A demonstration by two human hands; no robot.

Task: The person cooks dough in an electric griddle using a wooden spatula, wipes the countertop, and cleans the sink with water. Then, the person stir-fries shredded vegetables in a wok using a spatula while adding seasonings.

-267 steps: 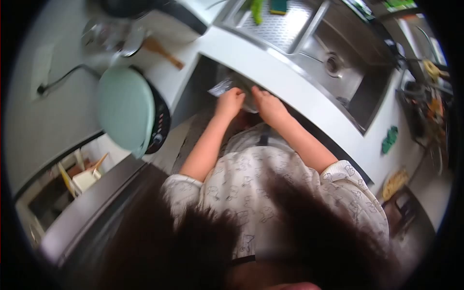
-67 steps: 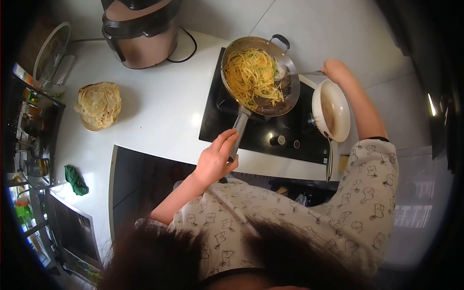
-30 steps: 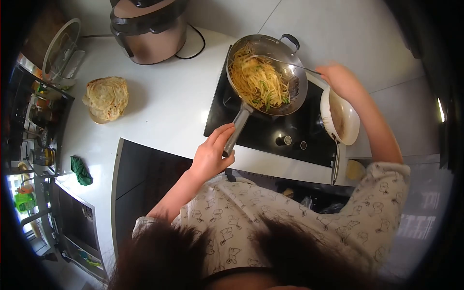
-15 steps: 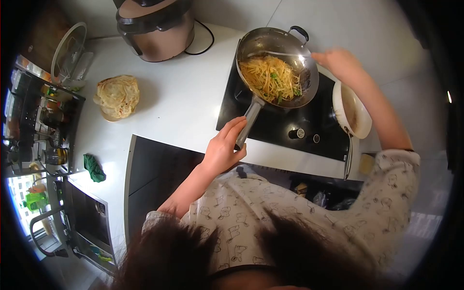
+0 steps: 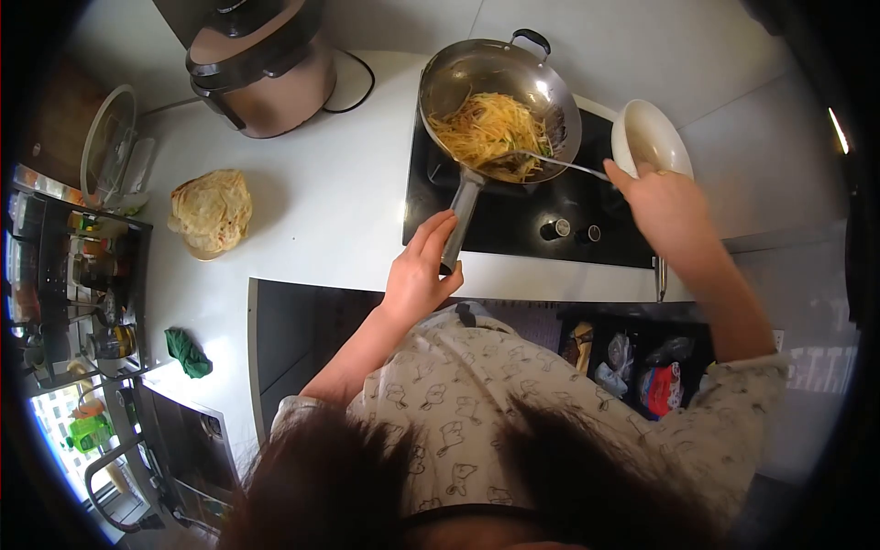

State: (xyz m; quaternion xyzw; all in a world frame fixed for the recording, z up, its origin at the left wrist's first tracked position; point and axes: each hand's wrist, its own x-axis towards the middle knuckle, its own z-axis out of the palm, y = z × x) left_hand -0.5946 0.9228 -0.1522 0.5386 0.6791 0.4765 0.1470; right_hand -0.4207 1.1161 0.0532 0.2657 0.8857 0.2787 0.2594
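Note:
A steel wok (image 5: 477,69) rests tilted on the black cooktop (image 5: 513,220), with yellow shredded food and bits of green (image 5: 490,128) in its lower part. My left hand (image 5: 422,266) is wrapped round the wok's metal handle (image 5: 465,206). My right hand (image 5: 665,206) grips a long-handled spatula (image 5: 573,166), whose head lies in the food near the wok's front wall and is partly hidden. Beside my right hand, a white pan (image 5: 655,133) stands on the right of the cooktop, partly covered by that hand.
Stacked flatbreads (image 5: 211,211) lie on the white counter (image 5: 321,202). A rice cooker (image 5: 266,82) stands at the back. Left are a glass lid (image 5: 105,142), a green cloth (image 5: 188,353), a rack of jars (image 5: 110,344) and a sink (image 5: 192,440). An open drawer (image 5: 596,335) holds packets.
My right hand has come down and toward me, drawing the spatula from the wok's far side to its near side. The food has shifted. My left hand has stayed on the handle.

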